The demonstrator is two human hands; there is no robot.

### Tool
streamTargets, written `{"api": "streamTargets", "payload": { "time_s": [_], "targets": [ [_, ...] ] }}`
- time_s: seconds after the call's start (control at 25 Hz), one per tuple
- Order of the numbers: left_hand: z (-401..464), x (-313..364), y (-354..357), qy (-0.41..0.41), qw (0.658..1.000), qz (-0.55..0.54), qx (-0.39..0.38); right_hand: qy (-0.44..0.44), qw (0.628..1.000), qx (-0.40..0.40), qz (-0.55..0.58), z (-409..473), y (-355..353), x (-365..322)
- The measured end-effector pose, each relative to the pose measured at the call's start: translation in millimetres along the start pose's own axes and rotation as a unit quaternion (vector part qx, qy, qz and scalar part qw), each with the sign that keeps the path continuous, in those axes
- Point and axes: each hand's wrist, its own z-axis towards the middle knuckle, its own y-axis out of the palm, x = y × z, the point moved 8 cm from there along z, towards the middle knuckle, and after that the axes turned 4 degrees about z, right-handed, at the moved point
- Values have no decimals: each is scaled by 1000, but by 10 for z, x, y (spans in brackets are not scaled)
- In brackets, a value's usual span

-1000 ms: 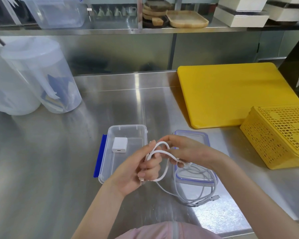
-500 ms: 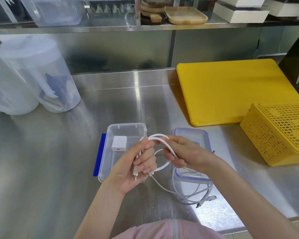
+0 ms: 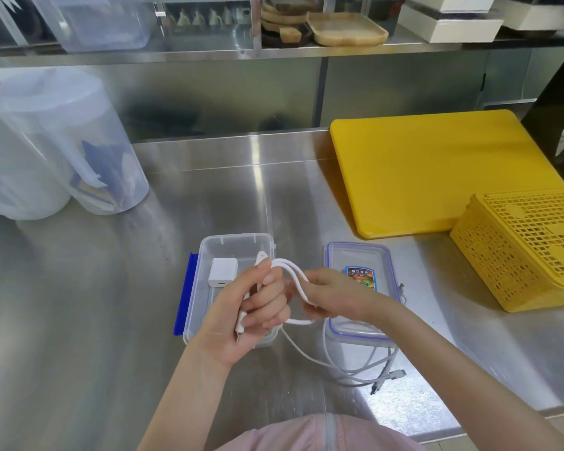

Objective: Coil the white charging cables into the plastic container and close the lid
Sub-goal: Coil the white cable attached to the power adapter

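Fingers of the left hand (image 3: 254, 307) are curled around a loop of white cable (image 3: 295, 281); the right hand (image 3: 332, 294) pinches the same loop. Both hover above the open plastic container (image 3: 209, 252), beside its lid (image 3: 336, 252). Remaining cable trails onto the counter (image 3: 111, 288).

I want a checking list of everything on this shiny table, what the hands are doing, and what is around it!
Surface: steel counter, bare in front left.
Job's things: open plastic container with a white charger block inside; lid lies beside it, off.
Clutter: yellow cutting board, yellow basket, clear jug.
Grippers: left hand grips looped white cable; right hand pinches the loop.
Cables: loose cable ends trail on the counter by the lid, not yet coiled.
Surroundings: shelf behind holding wooden trays and a clear tub.
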Motion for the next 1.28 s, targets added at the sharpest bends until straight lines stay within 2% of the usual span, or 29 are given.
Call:
{"api": "streamTargets", "payload": {
  "time_s": [0.08,0.2,0.32,0.36,0.48,0.6,0.68,0.8,0.92,1.08,1.16,1.28],
  "targets": [
    [-30,-28,37,-20,998,-54,-32,-4,996,-27,82,4,37,20],
    [-55,-49,268,-43,960,-222,-163,4,982,-80,171,3,159,58],
    [-47,-18,253,-33,958,-234,-162,-4,957,-116,267,2,220,60],
    [-41,-37,213,-38,965,-214,-148,-8,954,-103,283,8,176,78],
    [-39,-50,-87,-19,995,-85,-42,-10,958,-63,279,36,30,155],
    [-8,-82,-306,-21,998,19,55,-13,961,-27,273,42,-63,185],
    [-12,-69,-449,-16,985,119,127,-25,966,1,256,34,-126,161],
    [-16,-8,-518,11,956,233,176,-28,970,37,239,29,-211,132],
    [25,29,-545,23,906,356,230,-19,977,82,197,11,-262,124],
    [47,122,-551,33,902,344,257,2,994,81,76,-9,-293,217],
    [21,200,-573,31,908,332,255,-36,996,77,38,-43,-367,193],
    [-15,326,-575,37,915,321,241,-81,988,87,-101,-23,-488,227]
  ]
}}
